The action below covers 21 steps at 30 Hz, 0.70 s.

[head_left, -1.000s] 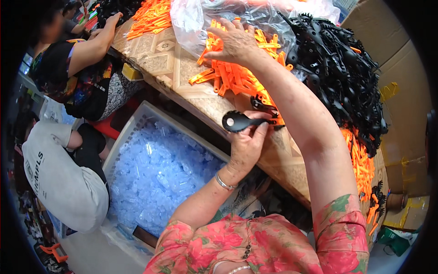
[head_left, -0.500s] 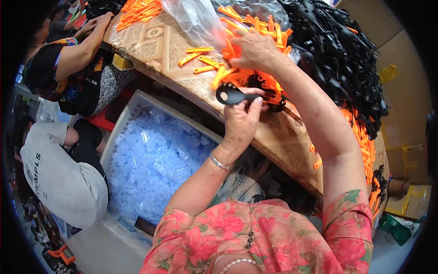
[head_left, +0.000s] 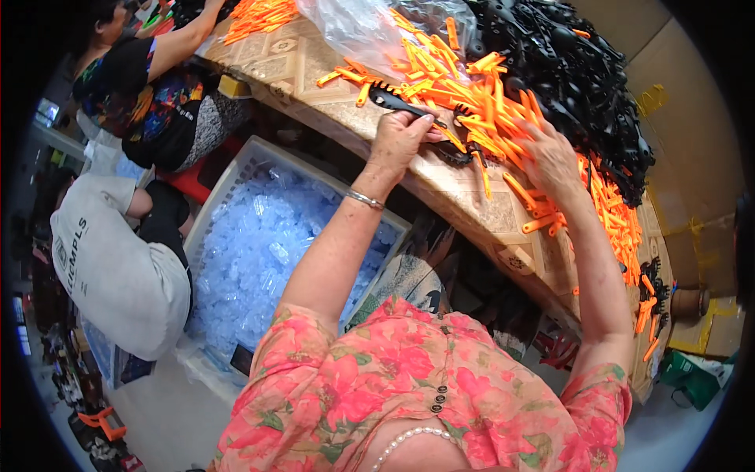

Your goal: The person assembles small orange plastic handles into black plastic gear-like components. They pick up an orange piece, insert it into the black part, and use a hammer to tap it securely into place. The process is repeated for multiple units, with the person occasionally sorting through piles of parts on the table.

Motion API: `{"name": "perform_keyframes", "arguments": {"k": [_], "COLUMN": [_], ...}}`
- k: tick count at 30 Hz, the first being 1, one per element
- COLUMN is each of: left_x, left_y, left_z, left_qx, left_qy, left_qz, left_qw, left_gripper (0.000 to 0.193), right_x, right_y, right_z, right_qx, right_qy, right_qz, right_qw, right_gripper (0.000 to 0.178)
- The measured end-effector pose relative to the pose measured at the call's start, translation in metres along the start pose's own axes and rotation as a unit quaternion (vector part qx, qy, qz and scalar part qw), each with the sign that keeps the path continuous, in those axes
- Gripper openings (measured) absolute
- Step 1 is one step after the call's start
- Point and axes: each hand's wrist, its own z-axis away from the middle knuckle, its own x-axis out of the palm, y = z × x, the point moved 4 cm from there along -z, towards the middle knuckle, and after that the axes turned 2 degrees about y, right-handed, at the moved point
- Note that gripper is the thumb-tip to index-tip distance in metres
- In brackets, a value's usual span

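Observation:
My left hand (head_left: 399,140) pinches a black plastic piece with a toothed, comb-like head (head_left: 392,99) above the table edge. The piece tilts, with its toothed head toward the far left and its narrow end at my fingers. Beneath and beside it lie black toothed pieces (head_left: 456,153), partly hidden by orange strips. My right hand (head_left: 553,161) is bent round several orange plastic strips (head_left: 503,118) at the right of a loose heap. Its fingertips are partly covered by the strips, so how firmly they grip is hard to see.
A large pile of black plastic pieces (head_left: 543,55) covers the table's far right. More orange strips (head_left: 609,212) lie along its right side. A clear plastic bag (head_left: 354,31) sits behind the heap. Below the table edge stands a crate (head_left: 206,206) of translucent bluish pieces. Two people sit at the left.
My right hand has moved right and toward me, and orange strips are spread that way. My left hand has shifted slightly left and away; the black piece in it now shows its toothed head.

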Motion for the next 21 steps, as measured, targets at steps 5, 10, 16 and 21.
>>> {"name": "perform_keyframes", "arguments": {"k": [5, 10, 16, 21], "left_x": [0.006, 0.001, 0.008, 0.006], "left_y": [-0.003, -0.001, -0.006, 0.007], "left_z": [0.004, 0.017, 0.029, 0.041], "left_qx": [0.036, 0.076, 0.233, 0.197], "left_qy": [0.012, 0.027, -0.039, -0.043], "left_qz": [-0.025, -0.064, -0.176, -0.055], "left_qw": [0.999, 0.995, 0.956, 0.978], "left_gripper": [0.013, 0.013, 0.014, 0.012], "right_x": [-0.041, -0.074, 0.008, 0.057], "right_y": [0.005, -0.023, -0.106, -0.158], "right_z": [0.016, -0.069, -0.194, -0.239], "right_qx": [0.082, 0.048, -0.105, -0.167], "right_qy": [-0.196, -0.061, 0.05, 0.071], "right_qz": [-0.003, -0.019, -0.352, -0.222], "right_qw": [0.977, 0.997, 0.929, 0.958], "right_gripper": [0.032, 0.013, 0.033, 0.05]}}
